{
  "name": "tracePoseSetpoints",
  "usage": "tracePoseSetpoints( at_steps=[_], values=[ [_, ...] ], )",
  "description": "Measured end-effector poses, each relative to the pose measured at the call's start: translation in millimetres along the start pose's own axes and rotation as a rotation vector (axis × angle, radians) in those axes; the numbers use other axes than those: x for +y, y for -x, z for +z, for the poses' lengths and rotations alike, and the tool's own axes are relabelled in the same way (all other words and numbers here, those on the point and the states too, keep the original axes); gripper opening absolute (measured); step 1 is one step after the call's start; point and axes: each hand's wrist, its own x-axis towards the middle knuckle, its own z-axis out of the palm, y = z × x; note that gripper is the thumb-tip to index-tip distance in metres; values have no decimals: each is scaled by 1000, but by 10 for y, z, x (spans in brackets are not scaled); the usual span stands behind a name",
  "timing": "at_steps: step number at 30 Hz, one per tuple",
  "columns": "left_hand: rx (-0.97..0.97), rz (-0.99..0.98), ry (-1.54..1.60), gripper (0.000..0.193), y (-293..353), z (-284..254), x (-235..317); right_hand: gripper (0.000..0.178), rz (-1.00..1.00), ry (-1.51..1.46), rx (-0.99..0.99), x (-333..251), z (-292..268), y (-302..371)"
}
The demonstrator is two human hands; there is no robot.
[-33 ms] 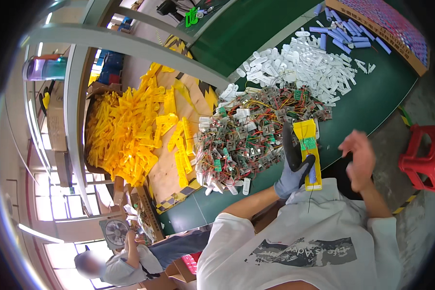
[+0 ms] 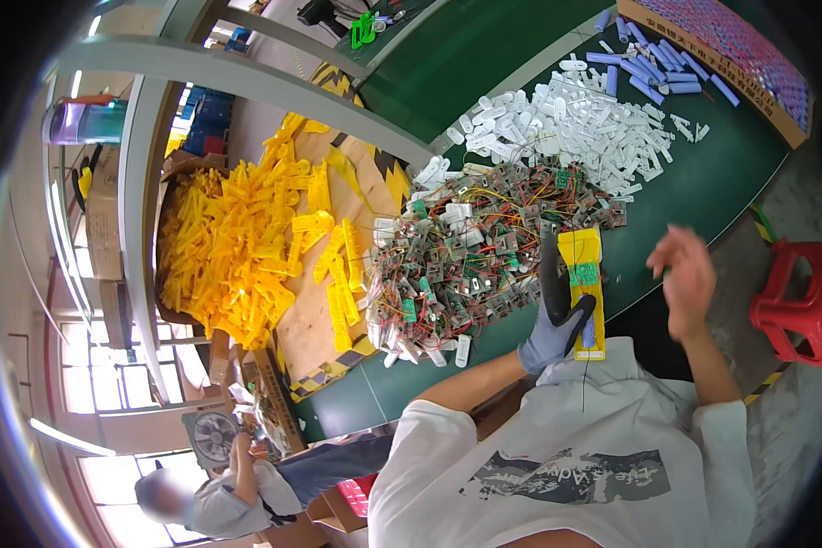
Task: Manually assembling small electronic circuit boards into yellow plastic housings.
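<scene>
Nearest, against the front of a white T-shirt (image 2: pixel 557 457), the left hand (image 2: pixel 550 333), in a grey glove with dark fingers, grips a long yellow plastic case (image 2: pixel 599 309) by its left side, the thumb laid across it. The case stands lengthwise at the table's near edge; inside it sit a small green circuit board (image 2: pixel 585 274) and, lower down, a purple battery (image 2: pixel 588 331). A thin dark wire (image 2: pixel 584 388) trails from its lower end over the shirt. The right hand (image 2: pixel 688 279) is bare and raised off to the right, well apart from the case, fingers loosely bent, with nothing seen in it. The case appears to rest on one hand's hold, so a slackened thumb could let the board or battery slip out; the loose wire could snag on the shirt and be tugged from its joint. Just beyond, a tangled heap of boards and coloured wires (image 2: pixel 466 256) lies close to the glove, and a wire there might catch a finger and drag others along. Farther over the green table (image 2: pixel 721 173) are a pile of white plastic parts (image 2: pixel 566 123), then loose purple batteries (image 2: pixel 648 68), which could roll if knocked, beside a cardboard box (image 2: pixel 740 78).
</scene>
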Motion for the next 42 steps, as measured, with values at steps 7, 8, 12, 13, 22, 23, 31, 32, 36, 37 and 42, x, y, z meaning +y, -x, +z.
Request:
tracePoseSetpoints(
  at_steps=[7, 8, 12, 13, 22, 23, 31, 32, 36, 37, 42],
  values=[
    [-267, -10, -68, 69, -39, -108, -175, 22, -115, 757, -493, 588, 609, -2035],
    [-249, -20, -15, 71, -35, -103, -163, 26, -88, 858, -594, 756, 680, -2197],
    [-266, 42, -28, 76, -30, -68, -61, 30, -196, 1087, -822, 972, 861, -2497],
    [-282, 70, -24, 77, -64, -93, -91, 31, -114, 1140, -890, 973, 873, -2552],
    [-128, -137, -28, 46, -118, 15, -2, 20, -85, 1205, -1043, 944, 1023, -2696],
    [-146, -81, -94, 43, -119, 20, -20, 20, -16, 1375, -1131, 926, 1069, -2729],
    [-117, -118, -18, 43, -55, -36, -142, 27, 132, 340, -500, 647, 710, -2146],
    [-119, -84, -12, 43, -37, -51, -155, 26, 97, 279, -494, 488, 663, -1940],
    [-81, -59, -148, 42, -45, -53, -145, 18, 253, -21, -339, 96, 191, -839],
    [-76, -93, -131, 38, -48, -57, -140, 15, 358, -164, -345, 37, 75, -569],
    [-78, 19, -344, 26, -54, -94, -131, 10, 511, 82, -432, -43, 213, 258]
  ],
)
